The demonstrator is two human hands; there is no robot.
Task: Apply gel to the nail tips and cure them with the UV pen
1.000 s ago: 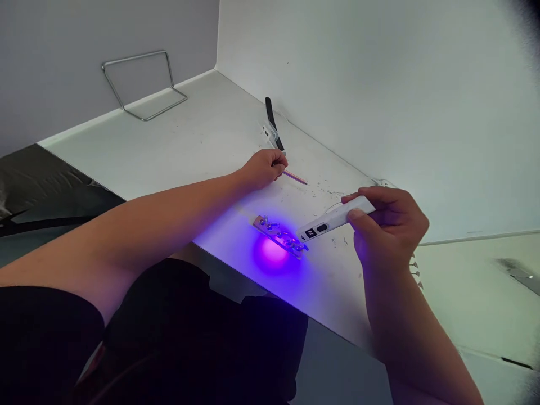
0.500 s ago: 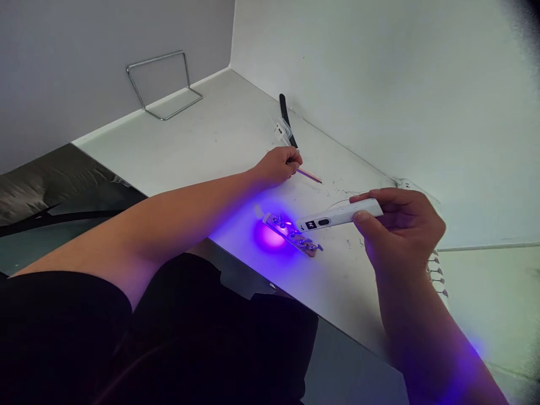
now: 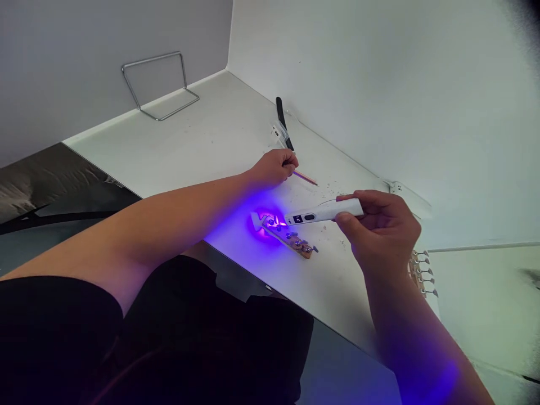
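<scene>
My right hand (image 3: 379, 230) grips a handheld white UV lamp (image 3: 324, 212) with a small display and a dark button. Its violet glow falls on the left end of a short wooden strip (image 3: 291, 239) bearing several shiny metal studs. The lamp's tip is just above the strip. A small pale piece (image 3: 256, 221) shows at the strip's lit end. My left hand (image 3: 276, 167) rests on the table beyond the strip with its fingers curled closed; what they hold is hidden. A thin pinkish stick (image 3: 306, 178) reaches out from beside its fingertips.
A black nail file (image 3: 280, 112) and a small clear-and-white item (image 3: 278, 134) lie behind my left hand. A second strip with metal stems (image 3: 423, 274) is beyond my right wrist. A metal wire frame (image 3: 160, 118) stands at the back left; a white power strip (image 3: 396, 188) lies along the wall.
The lamp has shifted left along the strip, and its glow now sits on the strip's left end. My left hand stays in place with fingers curled. The view has turned slightly.
</scene>
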